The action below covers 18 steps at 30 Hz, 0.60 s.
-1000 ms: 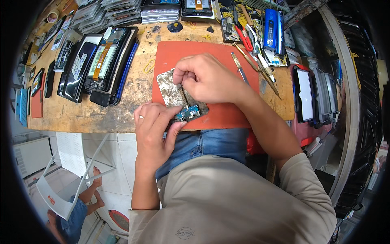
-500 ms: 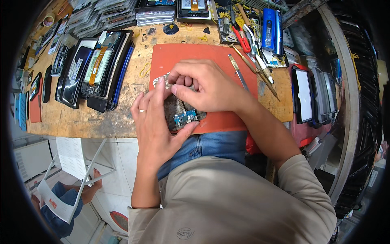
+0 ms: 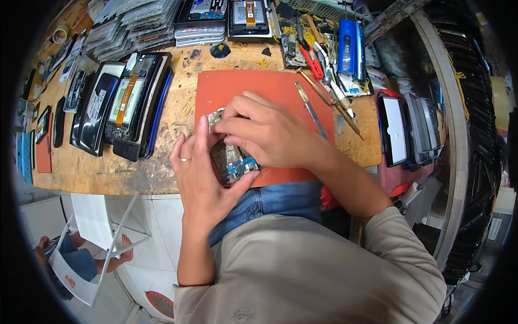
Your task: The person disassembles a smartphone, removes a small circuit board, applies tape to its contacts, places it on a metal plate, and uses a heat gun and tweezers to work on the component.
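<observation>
A worn phone frame (image 3: 232, 153) lies over the red mat in front of me. My left hand (image 3: 200, 170) grips it along its sides, thumb at the near end and fingers on the left. At that near end sits a small blue circuit board (image 3: 242, 168). A pale, silvery part (image 3: 215, 115) shows at the far end, beside my left fingertips. Over the upper half of the frame, my right hand (image 3: 267, 131) is bent, thumb and fingers closed together against it. Whatever those fingers pinch is hidden behind the hand.
On the red mat (image 3: 216, 86) lies a slim metal tool (image 3: 311, 110). Red-handled pliers (image 3: 312, 62) and other tools crowd the back right. Opened phones (image 3: 124, 105) stand at the left, below stacked plastic bags (image 3: 135, 21). Someone sits on a white chair (image 3: 94, 216) at lower left.
The view has shifted a little, so the bench sits lower. My right hand's fingers have curled closer over the frame's upper part; my left hand keeps its hold.
</observation>
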Each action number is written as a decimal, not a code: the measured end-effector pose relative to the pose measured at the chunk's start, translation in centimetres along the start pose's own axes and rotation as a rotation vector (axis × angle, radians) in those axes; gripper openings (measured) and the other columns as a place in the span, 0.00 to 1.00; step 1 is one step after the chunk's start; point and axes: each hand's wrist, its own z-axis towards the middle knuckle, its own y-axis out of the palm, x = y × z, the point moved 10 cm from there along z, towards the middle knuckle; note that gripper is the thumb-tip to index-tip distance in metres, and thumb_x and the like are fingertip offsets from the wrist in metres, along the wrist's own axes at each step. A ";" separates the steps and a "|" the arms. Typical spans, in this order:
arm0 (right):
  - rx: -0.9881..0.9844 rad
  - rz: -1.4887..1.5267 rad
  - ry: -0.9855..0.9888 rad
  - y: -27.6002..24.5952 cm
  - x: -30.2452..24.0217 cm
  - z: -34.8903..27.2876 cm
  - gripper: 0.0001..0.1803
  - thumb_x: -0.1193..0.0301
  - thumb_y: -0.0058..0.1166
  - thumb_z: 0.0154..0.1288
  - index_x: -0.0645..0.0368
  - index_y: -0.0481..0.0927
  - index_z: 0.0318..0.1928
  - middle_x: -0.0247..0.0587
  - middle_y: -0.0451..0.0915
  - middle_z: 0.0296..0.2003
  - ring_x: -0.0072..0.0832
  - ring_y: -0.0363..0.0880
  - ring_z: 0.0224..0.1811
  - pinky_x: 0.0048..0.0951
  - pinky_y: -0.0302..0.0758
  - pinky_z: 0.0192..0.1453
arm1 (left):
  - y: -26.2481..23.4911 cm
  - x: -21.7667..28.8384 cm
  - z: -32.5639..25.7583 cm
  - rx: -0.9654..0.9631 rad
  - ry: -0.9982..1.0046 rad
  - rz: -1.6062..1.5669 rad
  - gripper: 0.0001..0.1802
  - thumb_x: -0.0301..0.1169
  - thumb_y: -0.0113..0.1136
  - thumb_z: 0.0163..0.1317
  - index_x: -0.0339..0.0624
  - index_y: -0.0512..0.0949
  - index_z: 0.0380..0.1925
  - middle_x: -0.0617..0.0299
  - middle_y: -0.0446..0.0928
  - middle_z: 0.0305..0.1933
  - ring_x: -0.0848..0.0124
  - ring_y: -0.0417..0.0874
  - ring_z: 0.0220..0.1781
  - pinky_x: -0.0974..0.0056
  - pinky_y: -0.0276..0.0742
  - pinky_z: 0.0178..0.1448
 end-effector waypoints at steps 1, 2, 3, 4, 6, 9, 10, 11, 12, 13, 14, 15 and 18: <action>0.019 0.025 -0.023 -0.1 -0.2 0.0 0.09 0.76 0.66 0.63 0.60 0.84 0.44 0.44 0.76 0.37 0.44 0.79 0.43 0.44 0.76 0.48 | 0.0 0.0 0.0 0.000 0.001 0.000 0.68 0.47 0.84 0.47 0.31 0.54 0.81 0.53 0.84 0.56 0.55 0.79 0.65 0.38 0.56 0.79; 0.004 0.019 -0.012 0.0 0.0 -0.1 0.10 0.76 0.66 0.63 0.60 0.84 0.45 0.44 0.77 0.37 0.44 0.79 0.43 0.43 0.77 0.48 | -0.1 0.1 0.0 0.007 0.010 0.002 0.67 0.47 0.84 0.47 0.31 0.54 0.81 0.53 0.84 0.56 0.55 0.79 0.65 0.39 0.56 0.79; -0.024 0.023 -0.001 0.3 0.2 -0.1 0.11 0.76 0.67 0.63 0.61 0.84 0.45 0.44 0.77 0.38 0.44 0.79 0.43 0.43 0.77 0.48 | 0.0 0.0 0.0 0.004 0.002 0.002 0.67 0.47 0.84 0.47 0.31 0.54 0.81 0.53 0.84 0.56 0.55 0.79 0.65 0.39 0.56 0.79; -0.038 0.033 0.015 0.4 0.3 -0.2 0.11 0.76 0.67 0.62 0.61 0.84 0.46 0.44 0.77 0.38 0.44 0.79 0.43 0.43 0.77 0.49 | 0.0 0.0 -0.1 0.006 0.004 0.003 0.67 0.47 0.85 0.47 0.32 0.54 0.81 0.53 0.84 0.56 0.55 0.79 0.65 0.39 0.56 0.79; -0.060 -0.028 0.041 0.7 0.5 -0.3 0.12 0.77 0.65 0.63 0.61 0.85 0.47 0.44 0.77 0.39 0.44 0.79 0.43 0.43 0.77 0.50 | 0.0 0.0 -0.1 0.006 0.002 0.005 0.67 0.48 0.85 0.47 0.32 0.55 0.80 0.53 0.84 0.56 0.55 0.79 0.65 0.39 0.56 0.79; -0.009 -0.038 0.041 0.3 0.3 -0.4 0.12 0.77 0.64 0.64 0.61 0.85 0.48 0.44 0.77 0.39 0.44 0.79 0.43 0.43 0.77 0.50 | 0.0 -0.1 -0.1 0.006 0.001 0.013 0.67 0.48 0.85 0.47 0.32 0.56 0.80 0.53 0.84 0.57 0.56 0.79 0.65 0.39 0.56 0.79; 0.009 -0.024 0.029 0.1 0.2 -0.3 0.12 0.77 0.64 0.64 0.61 0.85 0.48 0.45 0.77 0.39 0.44 0.79 0.43 0.43 0.77 0.51 | 0.1 -0.1 -0.1 0.005 0.001 0.016 0.67 0.48 0.85 0.47 0.32 0.56 0.80 0.53 0.84 0.57 0.56 0.79 0.65 0.39 0.56 0.79; 0.007 -0.006 0.023 0.2 0.1 -0.3 0.12 0.76 0.64 0.65 0.61 0.85 0.48 0.44 0.77 0.39 0.44 0.79 0.44 0.43 0.77 0.51 | 0.1 0.0 -0.1 0.002 0.002 0.020 0.66 0.48 0.85 0.47 0.32 0.56 0.80 0.53 0.84 0.57 0.56 0.79 0.65 0.39 0.56 0.79; -0.003 0.016 0.012 0.4 0.1 -0.2 0.12 0.76 0.64 0.65 0.61 0.85 0.49 0.44 0.77 0.39 0.43 0.79 0.44 0.43 0.77 0.51 | 0.1 -0.1 -0.1 0.000 -0.004 0.014 0.66 0.48 0.85 0.46 0.32 0.56 0.80 0.53 0.83 0.58 0.56 0.79 0.65 0.39 0.56 0.79; -0.004 0.043 0.001 0.5 0.1 -0.2 0.12 0.75 0.65 0.65 0.61 0.84 0.49 0.44 0.77 0.39 0.43 0.79 0.44 0.43 0.77 0.51 | 0.1 -0.1 -0.1 -0.003 -0.005 0.010 0.66 0.48 0.85 0.46 0.32 0.57 0.80 0.53 0.83 0.58 0.56 0.79 0.65 0.39 0.56 0.79; -0.024 0.006 0.019 0.7 0.2 -0.2 0.13 0.75 0.64 0.65 0.61 0.84 0.49 0.44 0.77 0.40 0.43 0.79 0.45 0.43 0.77 0.51 | 0.2 -0.1 -0.2 -0.005 -0.003 0.007 0.66 0.48 0.85 0.46 0.32 0.57 0.80 0.53 0.83 0.58 0.56 0.79 0.65 0.39 0.56 0.79; -0.037 -0.027 0.037 0.8 0.3 -0.3 0.14 0.76 0.64 0.64 0.61 0.84 0.50 0.44 0.78 0.40 0.43 0.79 0.45 0.43 0.77 0.51 | 0.2 0.0 -0.2 -0.001 -0.003 0.012 0.66 0.48 0.85 0.46 0.32 0.57 0.80 0.53 0.83 0.59 0.56 0.79 0.65 0.39 0.56 0.79; 0.002 -0.084 0.044 0.4 0.2 -0.4 0.18 0.78 0.67 0.61 0.62 0.84 0.52 0.43 0.78 0.40 0.42 0.79 0.44 0.42 0.77 0.50 | 0.1 0.1 -0.2 0.007 0.002 0.019 0.67 0.48 0.85 0.46 0.32 0.57 0.80 0.53 0.83 0.59 0.57 0.79 0.65 0.39 0.56 0.79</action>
